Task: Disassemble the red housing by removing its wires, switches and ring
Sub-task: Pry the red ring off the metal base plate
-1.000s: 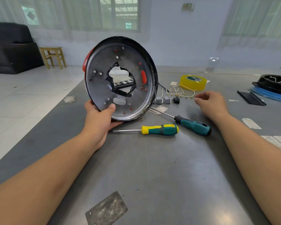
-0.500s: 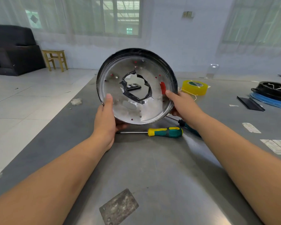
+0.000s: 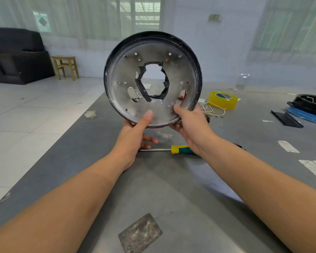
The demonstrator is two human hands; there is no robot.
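Observation:
I hold the round housing (image 3: 153, 52) upright above the table, its grey metal inner face toward me, with a black rim and a ragged central hole edged in black tape. Red shows only at its lower edge and through one slot. My left hand (image 3: 133, 136) grips the bottom rim, thumb pressed on the inner face. My right hand (image 3: 190, 123) grips the lower right rim, thumb on the plate. Loose wires (image 3: 212, 111) lie on the table behind my right hand.
A yellow-and-green screwdriver (image 3: 179, 150) lies under my right wrist. A yellow tape roll (image 3: 223, 100) sits at right, with a black lid on a blue ring (image 3: 310, 106) and a black strip (image 3: 285, 118) farther right. A metal patch (image 3: 140, 232) is near me.
My right hand left the wires on the table and took the housing's lower right rim. The housing rose, moved to the centre and rotated; both hands slid to its bottom edge.

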